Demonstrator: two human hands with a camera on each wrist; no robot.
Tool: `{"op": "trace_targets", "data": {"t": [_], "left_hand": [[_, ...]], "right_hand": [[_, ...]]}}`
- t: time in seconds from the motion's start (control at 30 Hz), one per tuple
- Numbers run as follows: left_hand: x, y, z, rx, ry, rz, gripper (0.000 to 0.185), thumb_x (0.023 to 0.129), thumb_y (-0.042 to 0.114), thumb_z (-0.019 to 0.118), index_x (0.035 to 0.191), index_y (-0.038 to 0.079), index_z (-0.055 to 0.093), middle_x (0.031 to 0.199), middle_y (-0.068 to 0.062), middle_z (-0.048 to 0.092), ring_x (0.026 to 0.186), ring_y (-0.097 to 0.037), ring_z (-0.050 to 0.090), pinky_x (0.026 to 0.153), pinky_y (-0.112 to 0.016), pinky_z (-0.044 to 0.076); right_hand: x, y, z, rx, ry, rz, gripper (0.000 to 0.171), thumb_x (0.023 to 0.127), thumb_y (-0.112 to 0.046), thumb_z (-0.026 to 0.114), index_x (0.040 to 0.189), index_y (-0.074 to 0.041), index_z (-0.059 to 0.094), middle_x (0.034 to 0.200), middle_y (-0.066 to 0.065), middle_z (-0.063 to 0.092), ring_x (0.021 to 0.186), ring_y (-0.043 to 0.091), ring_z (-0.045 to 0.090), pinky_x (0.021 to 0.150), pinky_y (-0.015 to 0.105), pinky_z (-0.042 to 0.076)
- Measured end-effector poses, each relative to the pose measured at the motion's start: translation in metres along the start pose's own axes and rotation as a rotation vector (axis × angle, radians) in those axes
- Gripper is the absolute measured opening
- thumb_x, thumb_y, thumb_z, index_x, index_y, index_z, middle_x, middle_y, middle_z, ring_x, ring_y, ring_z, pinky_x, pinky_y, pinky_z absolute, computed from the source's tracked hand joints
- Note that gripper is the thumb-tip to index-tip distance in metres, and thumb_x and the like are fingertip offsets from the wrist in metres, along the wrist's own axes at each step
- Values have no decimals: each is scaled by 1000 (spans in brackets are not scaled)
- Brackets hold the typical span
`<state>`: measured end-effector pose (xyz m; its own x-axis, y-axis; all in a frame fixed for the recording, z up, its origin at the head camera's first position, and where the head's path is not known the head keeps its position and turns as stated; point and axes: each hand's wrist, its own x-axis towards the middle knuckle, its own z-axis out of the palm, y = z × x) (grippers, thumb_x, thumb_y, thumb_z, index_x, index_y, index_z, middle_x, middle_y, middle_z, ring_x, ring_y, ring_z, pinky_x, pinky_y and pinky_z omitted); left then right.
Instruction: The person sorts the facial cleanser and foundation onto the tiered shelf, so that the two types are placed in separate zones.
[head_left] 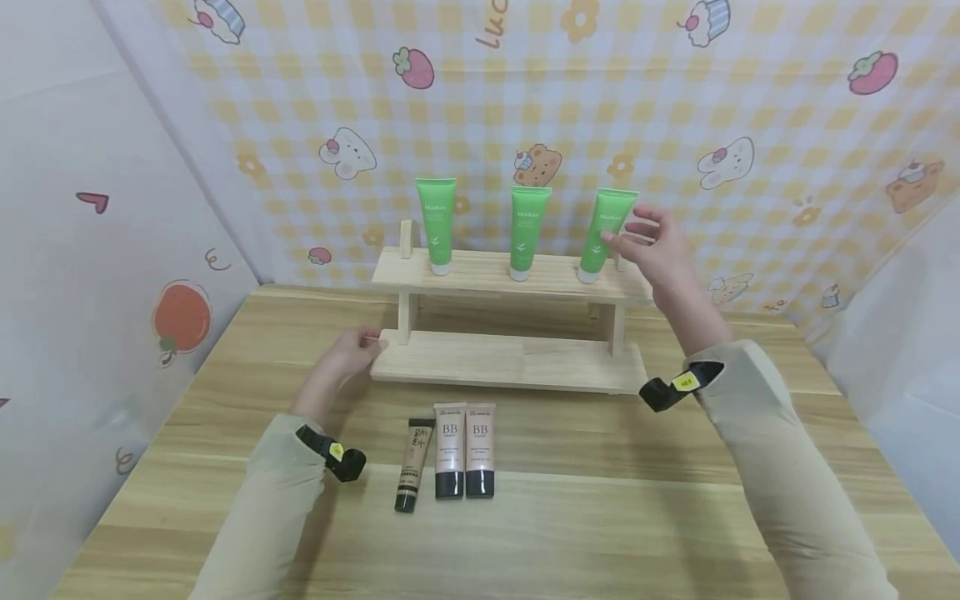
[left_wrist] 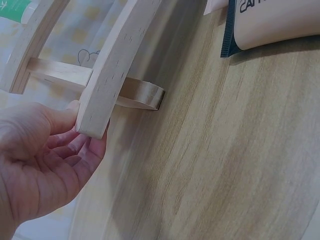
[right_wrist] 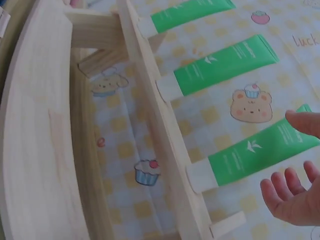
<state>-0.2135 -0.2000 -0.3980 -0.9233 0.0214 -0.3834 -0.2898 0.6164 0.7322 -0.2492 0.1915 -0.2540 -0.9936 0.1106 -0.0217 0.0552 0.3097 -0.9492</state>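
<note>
A two-tier wooden rack stands on the tabletop, and everything else sits in relation to it. Three green tubes stand cap-down along the rack's upper shelf: one at the left end, one in the middle, and one at the right end.

The right hand is raised at the rack's right end, level with the right-end green tube. Its fingers are spread apart and relaxed; the thumb tip lies on or just against the tube's upper part, while the other fingers are clear of it, as the right wrist view shows. The tube leans slightly to the right, its white cap on the shelf.

The left hand is at the left front corner of the rack's lower shelf. In the left wrist view the thumb lies on top of the board's corner and the fingers curl beneath it, so the hand pinches the board's edge.

In front of the rack, lying flat on the tabletop, are a slim dark-capped tube and, just to its right, two beige BB cream tubes side by side with their black caps pointing away from the rack. A checked cloth with cartoon prints hangs behind the rack.
</note>
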Motion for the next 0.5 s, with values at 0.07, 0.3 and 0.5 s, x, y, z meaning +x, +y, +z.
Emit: {"op": "trace_targets", "data": {"t": [0.07, 0.3, 0.5], "left_hand": [[0, 0, 0, -1, -2, -5, 51, 98, 26, 40, 138, -4, 30, 133, -26, 42, 121, -37, 44, 101, -45, 39], [0, 0, -1, -8, -9, -4, 51, 98, 25, 40, 139, -3, 30, 134, -26, 42, 121, -37, 44, 100, -44, 40], [0, 0, 0, -20, -9, -11, 51, 98, 26, 40, 139, -3, 30, 133, -26, 42, 121, -37, 44, 99, -44, 40]], "right_hand": [[-2, 2, 4, 43, 29, 22, 73, 81, -26, 68, 138, -8, 27, 131, 10, 41, 121, 22, 43, 105, 36, 38], [-8, 9, 11, 167, 73, 79, 66, 82, -15, 66, 134, -1, 28, 104, -2, 43, 93, 6, 47, 88, 22, 49], [-14, 16, 16, 139, 43, 68, 52, 82, -16, 66, 125, -2, 39, 97, -3, 47, 86, 4, 50, 78, 17, 51]]}}
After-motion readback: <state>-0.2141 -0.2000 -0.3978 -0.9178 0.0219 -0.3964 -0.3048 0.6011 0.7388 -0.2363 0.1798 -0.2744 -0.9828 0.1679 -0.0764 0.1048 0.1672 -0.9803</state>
